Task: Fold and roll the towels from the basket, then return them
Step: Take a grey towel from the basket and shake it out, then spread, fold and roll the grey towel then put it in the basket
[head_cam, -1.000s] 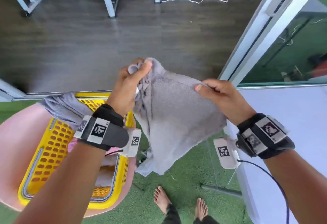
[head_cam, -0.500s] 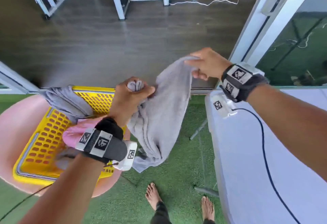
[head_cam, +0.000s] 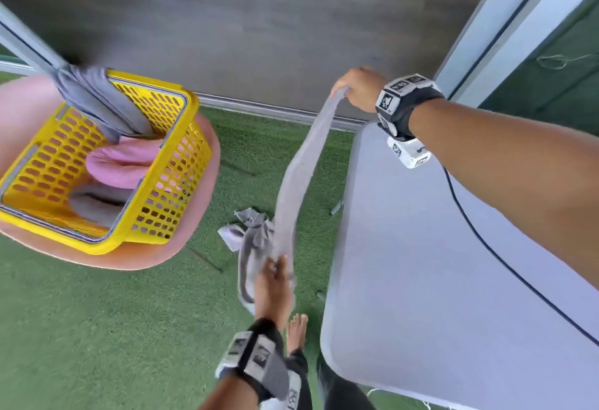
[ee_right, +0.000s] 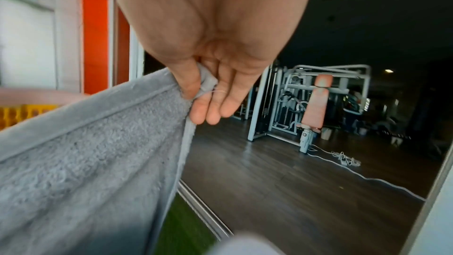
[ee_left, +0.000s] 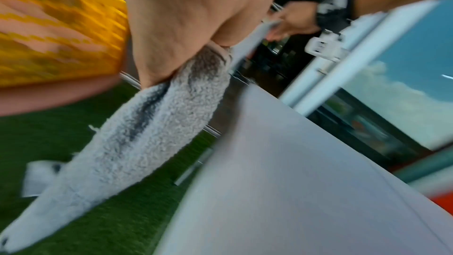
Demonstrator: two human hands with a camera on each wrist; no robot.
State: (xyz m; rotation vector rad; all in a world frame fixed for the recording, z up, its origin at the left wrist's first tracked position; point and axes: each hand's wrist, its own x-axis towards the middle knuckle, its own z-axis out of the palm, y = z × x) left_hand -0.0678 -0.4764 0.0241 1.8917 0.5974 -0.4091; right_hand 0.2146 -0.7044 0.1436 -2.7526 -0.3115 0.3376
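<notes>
Since the earlier frame the hands have drawn apart: grey terry towel (head_cam: 293, 183) now stretched beside the white tabletop (head_cam: 421, 280). Right hand (head_cam: 359, 87) fingers pinch its far corner; left hand (head_cam: 274, 286) fingers grip the near end. Yellow perforated plastic basket (head_cam: 168, 189) sits left.

Right hand (head_cam: 359, 87) stretched far forward, arm straight – thumb and fingers (ee_right: 208, 111) pinching cloth. Left hand (head_cam: 274, 289) low, near the body – fingers clenched on fabric.
</notes>
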